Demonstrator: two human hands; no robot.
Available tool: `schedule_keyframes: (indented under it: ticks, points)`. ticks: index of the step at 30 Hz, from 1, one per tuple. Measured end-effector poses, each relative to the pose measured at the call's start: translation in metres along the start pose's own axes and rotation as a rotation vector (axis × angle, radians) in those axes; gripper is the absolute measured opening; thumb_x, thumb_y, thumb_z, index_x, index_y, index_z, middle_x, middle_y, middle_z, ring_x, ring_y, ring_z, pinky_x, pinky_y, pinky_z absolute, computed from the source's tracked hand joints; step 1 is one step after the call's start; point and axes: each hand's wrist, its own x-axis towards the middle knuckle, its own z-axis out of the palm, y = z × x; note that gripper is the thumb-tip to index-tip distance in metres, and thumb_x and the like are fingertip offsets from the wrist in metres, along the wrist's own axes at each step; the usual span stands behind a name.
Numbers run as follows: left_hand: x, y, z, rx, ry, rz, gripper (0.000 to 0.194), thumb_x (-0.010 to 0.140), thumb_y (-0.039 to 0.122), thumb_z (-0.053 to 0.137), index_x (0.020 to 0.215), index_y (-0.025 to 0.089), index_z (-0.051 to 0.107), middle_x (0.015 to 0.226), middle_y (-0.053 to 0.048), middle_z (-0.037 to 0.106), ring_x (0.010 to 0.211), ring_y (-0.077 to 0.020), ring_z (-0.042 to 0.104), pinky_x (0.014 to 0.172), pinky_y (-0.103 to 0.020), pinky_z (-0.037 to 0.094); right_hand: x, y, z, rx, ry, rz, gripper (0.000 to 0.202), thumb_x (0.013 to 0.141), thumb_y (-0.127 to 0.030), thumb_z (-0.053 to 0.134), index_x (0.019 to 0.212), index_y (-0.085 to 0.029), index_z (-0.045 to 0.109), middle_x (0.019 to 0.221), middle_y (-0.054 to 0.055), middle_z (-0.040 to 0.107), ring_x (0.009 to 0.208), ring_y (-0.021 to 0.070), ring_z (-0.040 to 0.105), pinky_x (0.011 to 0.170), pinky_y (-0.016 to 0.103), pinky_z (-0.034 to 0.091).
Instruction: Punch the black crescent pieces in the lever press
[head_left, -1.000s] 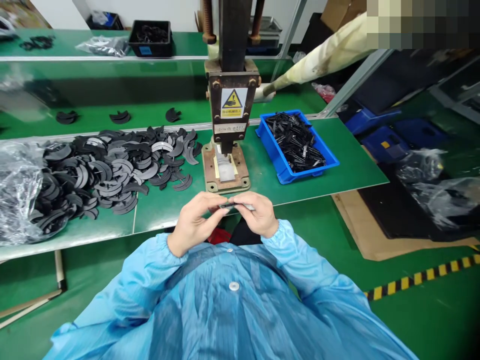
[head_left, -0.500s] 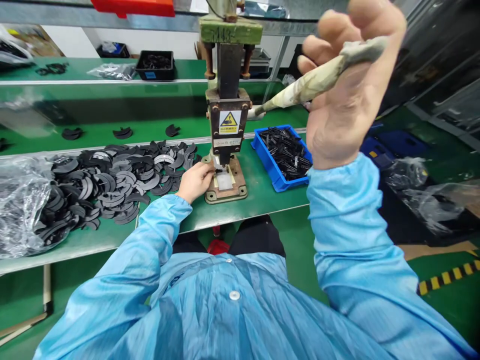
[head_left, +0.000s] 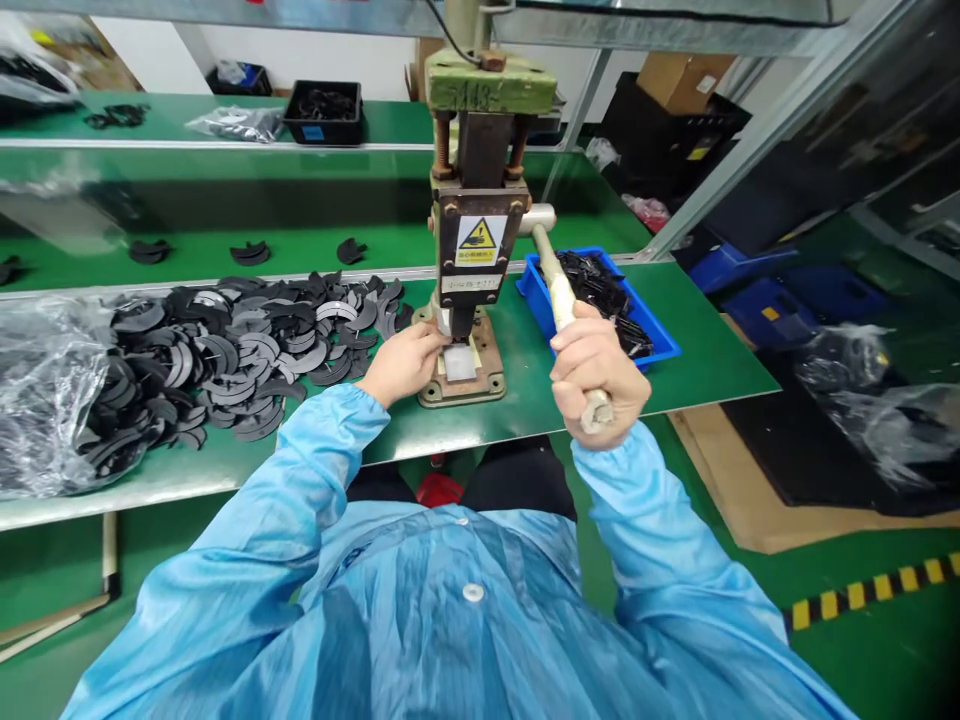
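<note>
Upright green-and-dark-metal hand press point(head_left: 480, 250) on a green-topped bench point(head_left: 712, 345); places given from it.

Containers. Right of press: blue rectangular plastic tray point(head_left: 541, 310), heaped with thin black strip-like pieces point(head_left: 598, 282). Well left of press: clear crinkled plastic bag point(head_left: 49, 385), matt black crescent-shaped pieces point(head_left: 247, 360) against it and in a broad heap reaching nearly to the press. Behind press, to its left, on a farther surface: black plastic bin point(head_left: 322, 130) with blue label, dark pieces inside, too small to sort. Three black crescents point(head_left: 250, 254) lie spaced out behind the heap, left of press.

Hands. Right hand point(head_left: 601, 375), front right of press: fingers wrapped firmly round the pale, tape-wrapped lever handle point(head_left: 559, 285), which slopes from the press's right side toward the wearer. Left hand point(head_left: 406, 360), at press's left front: fingers bent close together, tips at the rust-brown base point(head_left: 491, 355) beside the dark ram point(head_left: 462, 322). Whether they pinch a part, cannot tell. Pale grey flat plate point(head_left: 459, 363) on the base, just in front of ram.

Changes. Half a second ago the right hand was high, palm against the lever handle; both now lower, grip closed. Left hand unchanged at the base. A second ago both hands met in front of press, around a small piece.
</note>
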Motion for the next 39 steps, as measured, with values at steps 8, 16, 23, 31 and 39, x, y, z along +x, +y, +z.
schedule_keyframes:
  ticks: [8, 16, 23, 31, 39]
  points:
    - [-0.086, -0.046, -0.059, 0.148, 0.187, -0.297, 0.03, 0.106, 0.034, 0.053, 0.123, 0.021, 0.074, 0.122, -0.013, 0.075, 0.12, -0.031, 0.067, 0.107, -0.047, 0.052, -0.009, 0.009, 0.02, 0.031, 0.21, -0.038, 0.037, 0.091, -0.043, 0.074, 0.064, -0.026, 0.054, 0.062, -0.005, 0.061, 0.082, 0.0182, 0.07, 0.115, 0.061, 0.058]
    - [-0.131, -0.041, -0.038, 0.267, 0.082, -0.378, 0.044, 0.101, 0.059, 0.066, 0.121, 0.021, 0.076, 0.116, -0.014, 0.072, 0.115, -0.0343, 0.067, 0.102, -0.049, 0.052, -0.01, 0.012, 0.027, 0.014, 0.291, -0.027, 0.044, 0.088, -0.048, 0.073, 0.059, -0.026, 0.049, 0.057, -0.005, 0.056, 0.077, 0.0188, 0.069, 0.112, 0.06, 0.059]
    - [-0.104, -0.045, -0.025, 0.257, 0.051, -0.389, 0.042, 0.092, 0.054, 0.079, 0.117, 0.02, 0.076, 0.123, -0.016, 0.07, 0.117, -0.036, 0.065, 0.1, -0.049, 0.052, -0.009, 0.009, 0.023, 0.021, 0.222, -0.025, 0.039, 0.091, -0.048, 0.074, 0.064, -0.026, 0.055, 0.062, -0.004, 0.061, 0.081, 0.0189, 0.07, 0.114, 0.062, 0.058]
    - [-0.093, -0.025, -0.034, 0.063, -0.11, -0.379, 0.023, 0.098, 0.034, 0.066, 0.085, 0.026, 0.05, 0.084, -0.004, 0.064, 0.082, -0.0236, 0.061, 0.076, -0.036, 0.043, -0.013, 0.012, 0.02, 0.073, 0.189, -0.054, 0.036, 0.093, -0.037, 0.076, 0.067, -0.024, 0.055, 0.07, -0.006, 0.064, 0.091, 0.0171, 0.07, 0.119, 0.063, 0.054]
    - [-0.066, -0.014, -0.033, -0.525, -0.006, -0.604, 0.041, 0.08, 0.045, 0.086, 0.081, 0.024, 0.052, 0.065, 0.008, 0.046, 0.059, -0.0114, 0.044, 0.058, -0.026, 0.033, -0.014, 0.013, 0.019, 0.087, 0.19, -0.057, 0.031, 0.092, -0.035, 0.076, 0.069, -0.025, 0.057, 0.071, -0.007, 0.065, 0.092, 0.0167, 0.071, 0.119, 0.058, 0.055]
